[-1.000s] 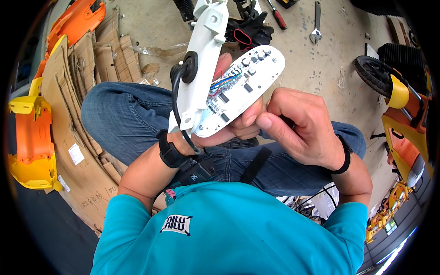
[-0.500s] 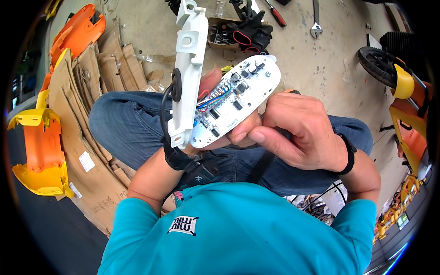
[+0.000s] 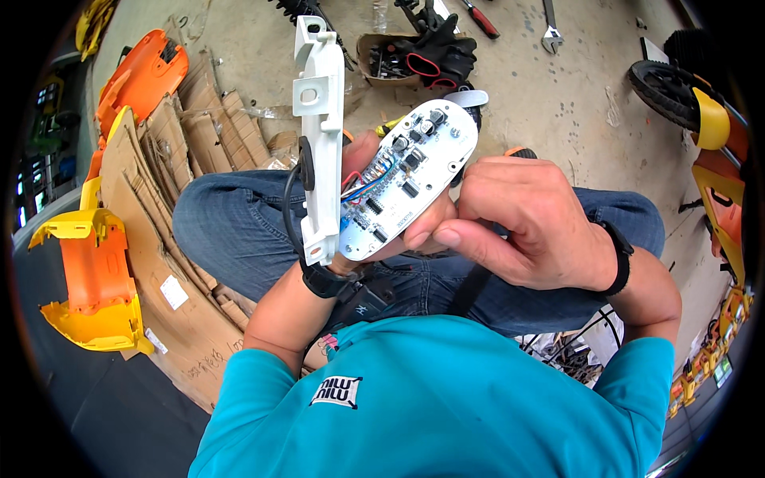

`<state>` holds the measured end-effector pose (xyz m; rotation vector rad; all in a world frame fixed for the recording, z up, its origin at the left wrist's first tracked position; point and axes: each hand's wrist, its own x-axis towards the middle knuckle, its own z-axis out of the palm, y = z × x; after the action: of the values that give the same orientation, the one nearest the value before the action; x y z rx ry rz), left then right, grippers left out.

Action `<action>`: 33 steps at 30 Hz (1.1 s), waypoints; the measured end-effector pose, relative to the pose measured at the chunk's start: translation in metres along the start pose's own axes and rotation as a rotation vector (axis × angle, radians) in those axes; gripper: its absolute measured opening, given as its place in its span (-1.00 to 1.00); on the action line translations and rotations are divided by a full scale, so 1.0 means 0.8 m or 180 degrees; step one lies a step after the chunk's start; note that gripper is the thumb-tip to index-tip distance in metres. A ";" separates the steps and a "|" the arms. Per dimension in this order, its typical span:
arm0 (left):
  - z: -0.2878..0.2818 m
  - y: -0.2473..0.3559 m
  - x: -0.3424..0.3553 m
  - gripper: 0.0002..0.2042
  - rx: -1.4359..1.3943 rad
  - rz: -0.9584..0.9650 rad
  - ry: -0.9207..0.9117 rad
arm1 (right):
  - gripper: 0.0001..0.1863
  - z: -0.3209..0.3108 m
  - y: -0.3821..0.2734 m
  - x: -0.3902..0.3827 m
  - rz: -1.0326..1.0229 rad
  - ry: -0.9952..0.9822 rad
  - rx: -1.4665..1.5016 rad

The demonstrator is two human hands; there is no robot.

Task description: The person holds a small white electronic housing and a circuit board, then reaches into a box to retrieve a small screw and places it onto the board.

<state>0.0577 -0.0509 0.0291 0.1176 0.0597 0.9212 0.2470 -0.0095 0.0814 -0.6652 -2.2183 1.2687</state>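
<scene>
My left hand [image 3: 426, 226] is closed around a white oval circuit board [image 3: 412, 185] with chips, capacitors and red, blue and white wires. A long white plastic housing piece [image 3: 323, 119] stands along the board's left end; a black cable [image 3: 287, 215] runs from its dark grommet [image 3: 306, 163]. The board partly covers my left palm. Beside the board's right edge, my right hand [image 3: 534, 227] is curled with its thumb against the index finger, close to the left fingertips. Anything in that pinch is too small or hidden to make out.
Flattened cardboard [image 3: 159, 263] lies at left with orange and yellow shells [image 3: 96, 275]. Ahead sit a small box of hardware [image 3: 382, 64], black gloves [image 3: 446, 52], a red-handled screwdriver [image 3: 482, 22] and an adjustable wrench [image 3: 551, 36]. A black-tyred wheel [image 3: 661, 94] stands at right.
The whole view has shifted slightly, with surroundings sliding right and down. The board and housing piece appear slightly further left and more upright. Both hands keep nearly the same pose.
</scene>
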 end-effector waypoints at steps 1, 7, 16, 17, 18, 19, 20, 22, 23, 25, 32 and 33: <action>0.002 -0.001 -0.001 -0.27 -0.0014 0.0018 0.0106 | -0.75 0.000 0.001 0.000 0.0022 -0.0015 -0.0009; -0.004 0.004 -0.005 -0.27 0.0112 -0.0068 0.0060 | -0.76 0.000 0.001 0.002 0.0023 -0.0035 -0.0017; -0.016 0.001 -0.006 -0.27 0.0132 -0.0056 -0.0040 | -0.77 -0.002 0.001 0.004 0.0078 -0.0081 -0.0073; -0.015 0.002 -0.006 -0.27 0.0113 -0.0075 -0.0006 | -0.77 -0.002 0.002 0.004 0.0087 -0.0069 -0.0073; -0.014 0.002 -0.007 -0.27 0.0096 -0.0090 0.0032 | -0.78 -0.001 0.002 0.004 0.0090 -0.0059 -0.0071; -0.015 0.002 -0.007 -0.27 0.0100 -0.0076 0.0012 | -0.78 -0.001 0.002 0.003 0.0094 -0.0049 -0.0069; -0.015 0.001 -0.006 -0.27 0.0104 -0.0064 -0.0007 | -0.79 -0.001 0.002 0.003 0.0102 -0.0064 -0.0070; -0.018 0.001 -0.006 -0.28 0.0130 -0.0064 -0.0040 | -0.80 -0.002 0.003 0.003 0.0123 -0.0093 -0.0078; -0.019 0.001 -0.006 -0.28 0.0154 -0.0076 -0.0051 | -0.80 -0.001 0.003 0.003 0.0125 -0.0084 -0.0071; -0.019 0.001 -0.005 -0.29 0.0187 -0.0089 -0.0050 | -0.80 0.000 0.004 0.002 0.0127 -0.0061 -0.0052; -0.019 0.001 -0.006 -0.29 0.0168 -0.0087 0.0035 | -0.80 0.000 0.005 0.002 0.0148 -0.0079 -0.0089; -0.018 0.001 -0.007 -0.29 0.0155 -0.0093 0.0083 | -0.80 0.000 0.006 0.002 0.0143 -0.0079 -0.0091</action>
<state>0.0525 -0.0536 0.0152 0.1497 0.1077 0.8925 0.2466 -0.0067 0.0772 -0.7179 -2.2574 1.2759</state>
